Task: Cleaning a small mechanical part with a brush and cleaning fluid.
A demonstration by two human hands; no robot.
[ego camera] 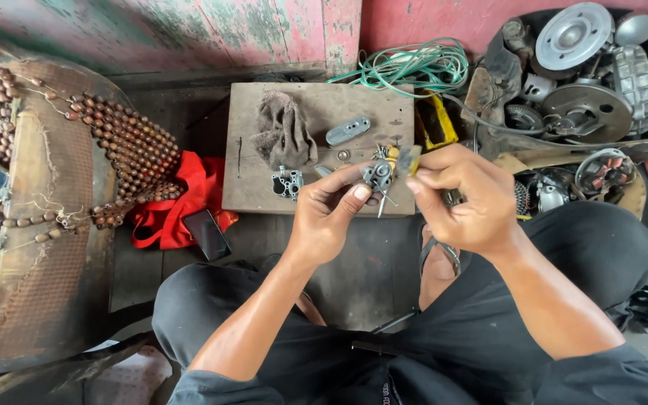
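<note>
My left hand pinches a small grey metal engine part with a thin pin sticking down from it. My right hand meets it from the right, fingers closed on a small tool with a yellow handle whose tip touches the part. Both hands hover over the near edge of a worn wooden block. On the block lie a dirty grey rag, an oval metal plate, a small washer and a dark metal casting.
A coil of green wire lies behind the block, with a heap of engine parts at the right. A red cloth and a dark phone lie left, beside a beaded seat cover. My crossed legs fill the foreground.
</note>
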